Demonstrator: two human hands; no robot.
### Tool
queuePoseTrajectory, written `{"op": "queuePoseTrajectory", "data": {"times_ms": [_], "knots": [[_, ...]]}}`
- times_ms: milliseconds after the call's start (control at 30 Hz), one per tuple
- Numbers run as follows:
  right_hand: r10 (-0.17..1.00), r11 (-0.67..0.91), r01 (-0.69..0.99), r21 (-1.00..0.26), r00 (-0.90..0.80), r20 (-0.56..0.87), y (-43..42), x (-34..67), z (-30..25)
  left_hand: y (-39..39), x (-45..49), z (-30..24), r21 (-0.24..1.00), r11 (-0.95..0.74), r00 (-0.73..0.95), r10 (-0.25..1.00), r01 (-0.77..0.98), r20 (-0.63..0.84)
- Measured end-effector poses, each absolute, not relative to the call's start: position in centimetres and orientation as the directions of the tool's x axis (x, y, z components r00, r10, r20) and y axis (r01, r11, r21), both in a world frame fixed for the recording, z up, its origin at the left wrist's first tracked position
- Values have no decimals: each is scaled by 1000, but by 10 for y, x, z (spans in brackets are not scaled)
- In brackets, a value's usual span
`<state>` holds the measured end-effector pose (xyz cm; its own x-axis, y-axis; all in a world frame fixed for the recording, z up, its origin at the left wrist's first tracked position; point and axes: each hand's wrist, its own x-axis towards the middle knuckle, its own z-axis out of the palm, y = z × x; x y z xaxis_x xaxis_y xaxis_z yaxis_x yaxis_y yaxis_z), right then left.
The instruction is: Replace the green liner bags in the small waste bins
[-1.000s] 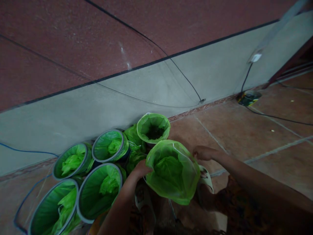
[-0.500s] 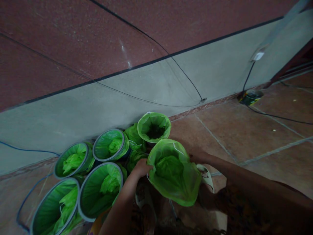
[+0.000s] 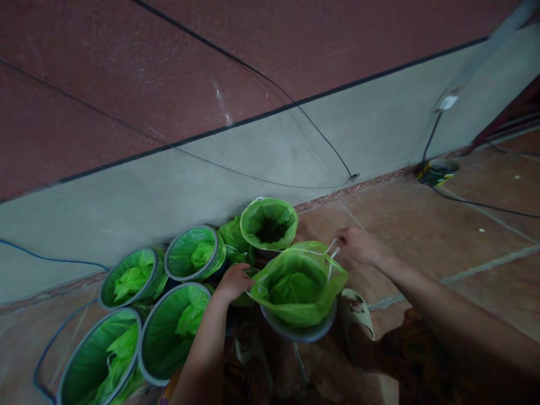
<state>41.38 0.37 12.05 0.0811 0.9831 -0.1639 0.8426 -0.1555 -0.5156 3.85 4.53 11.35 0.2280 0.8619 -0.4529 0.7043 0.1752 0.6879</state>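
Green drawstring bin liner (image 3: 295, 309) stands in the grey-rimmed bin (image 3: 295, 337) between the person's feet, its mouth spread above the rim. Behind runs a two-tone wall (image 3: 253, 160), with a tiled floor (image 3: 396, 256) below it. To the left, four lined bins (image 3: 138, 340) crowd together near the wall, apparently to leave floor free for working. Another green-lined bin (image 3: 270, 248) is just beyond the near one, likely kept within reach. Patterned slippers (image 3: 358, 315) flank the near bin, which seems placed there so both arms meet it evenly. The right hand (image 3: 363, 246) pinches a white drawstring (image 3: 334, 251) at the liner's far right edge, seemingly keeping that side up. The left hand's (image 3: 231, 282) fingers curl at the opposite edge; whether they grip plastic or string, I cannot tell.
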Motion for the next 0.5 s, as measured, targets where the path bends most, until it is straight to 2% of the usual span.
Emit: {"op": "queuePoseTrajectory", "data": {"times_ms": [67,133,200,267,300,367,500], "knots": [[994,-91,677,-731,107,-24,7,401,137,48,47,128,824,169,221,917,540,-332],[979,40,344,-938,176,106,8,383,155,47,63,145,956,108,239,955,274,-177],[979,102,14,-995,177,103,7,363,173,45,81,160,999,48,289,956,5,-47],[996,2,-216,-976,85,-17,5,345,185,41,100,170,986,38,340,940,-161,19],[997,-66,-267,-961,20,-74,4,337,189,40,108,172,977,42,357,933,-208,36],[985,-166,-251,-954,-94,-147,3,323,192,38,121,173,966,45,363,930,-256,53],[938,-285,-14,-958,-211,-276,1,296,182,40,134,168,971,14,322,945,-237,65]]}}
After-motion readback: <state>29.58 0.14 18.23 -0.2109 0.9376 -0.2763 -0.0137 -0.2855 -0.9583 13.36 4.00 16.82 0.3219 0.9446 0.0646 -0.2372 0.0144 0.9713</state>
